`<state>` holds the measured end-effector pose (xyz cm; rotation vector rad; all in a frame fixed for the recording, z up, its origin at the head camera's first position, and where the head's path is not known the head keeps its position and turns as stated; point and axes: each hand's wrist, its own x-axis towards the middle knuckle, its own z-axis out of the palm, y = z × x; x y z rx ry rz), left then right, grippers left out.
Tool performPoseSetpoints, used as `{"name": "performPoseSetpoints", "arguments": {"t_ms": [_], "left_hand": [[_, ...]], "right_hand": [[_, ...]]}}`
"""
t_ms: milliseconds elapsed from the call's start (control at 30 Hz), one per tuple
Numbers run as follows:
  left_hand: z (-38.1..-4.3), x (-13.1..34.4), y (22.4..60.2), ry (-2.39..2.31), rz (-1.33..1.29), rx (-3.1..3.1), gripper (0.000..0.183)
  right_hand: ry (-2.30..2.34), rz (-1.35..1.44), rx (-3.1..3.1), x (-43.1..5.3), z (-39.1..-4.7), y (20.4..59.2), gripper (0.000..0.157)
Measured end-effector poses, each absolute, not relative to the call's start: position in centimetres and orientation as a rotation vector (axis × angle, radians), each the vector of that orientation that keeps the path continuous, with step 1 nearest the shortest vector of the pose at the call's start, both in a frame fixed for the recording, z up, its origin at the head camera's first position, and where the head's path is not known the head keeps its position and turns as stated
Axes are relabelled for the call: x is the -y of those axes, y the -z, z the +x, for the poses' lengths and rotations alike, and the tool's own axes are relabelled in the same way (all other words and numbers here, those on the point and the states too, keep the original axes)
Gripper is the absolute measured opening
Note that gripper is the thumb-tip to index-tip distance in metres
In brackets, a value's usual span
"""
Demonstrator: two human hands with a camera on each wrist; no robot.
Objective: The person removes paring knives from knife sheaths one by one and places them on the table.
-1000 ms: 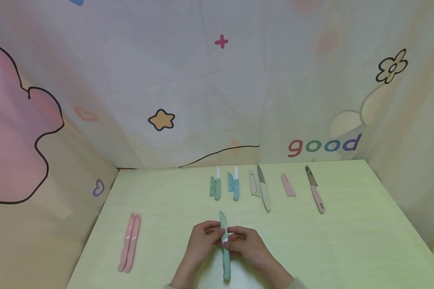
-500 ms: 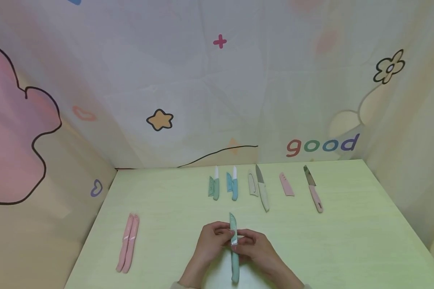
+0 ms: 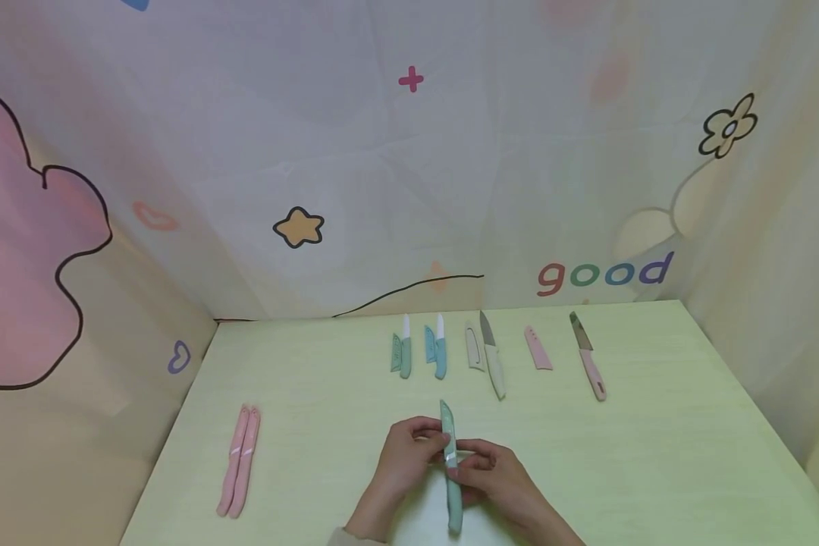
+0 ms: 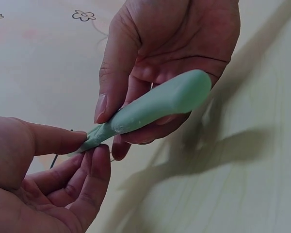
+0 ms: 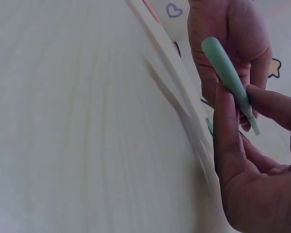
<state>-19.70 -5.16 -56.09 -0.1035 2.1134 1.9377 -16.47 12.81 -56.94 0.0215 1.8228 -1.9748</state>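
Observation:
In the head view a green knife (image 3: pixel 454 504) points away from me over the near middle of the table. Its blade lies in a green sheath (image 3: pixel 447 421), and a white strip shows between sheath and handle. My left hand (image 3: pixel 408 456) pinches the sheath between thumb and fingers. Just nearer to me, my right hand (image 3: pixel 497 479) pinches the handle at its front end. The left wrist view gives the rounded handle (image 4: pixel 169 99) close up, and the fingers hide most of the sheath. From the right wrist the handle (image 5: pixel 223 65) appears tilted.
Along the back lie a green knife (image 3: pixel 406 356), a blue knife (image 3: pixel 440 356), a pale grey knife (image 3: pixel 494 368) and a pink knife (image 3: pixel 592 371), each with its sheath beside it. Two pink sheathed knives (image 3: pixel 246 462) lie side by side at left. A printed curtain (image 3: pixel 355 152) hangs behind the table.
Both hands and the green knife have shifted right in the head view. The white strip looks about the same, and the grips stay alike. The head view has also drifted slightly.

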Motion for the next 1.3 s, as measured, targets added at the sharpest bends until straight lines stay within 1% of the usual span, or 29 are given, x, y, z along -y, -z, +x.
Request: {"name": "performPoseSetpoints", "arguments": {"t_ms": [100, 233, 333, 867, 1300], "left_hand": [[-19.69, 5.04, 56.14, -1.944, -0.105, -2.106, 0.02], [-19.67, 4.88, 56.17, -1.95, -0.108, -2.094, 0.02], [-19.66, 4.77, 56.09, -1.965, -0.113, -2.079, 0.021], [-19.66, 4.75, 56.42, -1.995, -0.101, -2.045, 0.025], [-19.52, 4.92, 55.74, -2.034, -0.095, -1.993, 0.026]], "right_hand": [[1.981, 0.031, -1.8, -12.96, -16.34, 56.97, 0.051], [1.996, 0.043, -1.778, -13.04, -16.17, 56.79, 0.039], [2.003, 0.048, -1.778, -13.12, -16.12, 56.73, 0.035], [1.972, 0.089, -1.792, -13.1, -15.78, 56.64, 0.032], [1.974, 0.101, -1.807, -13.03, -15.58, 56.44, 0.032]]}}
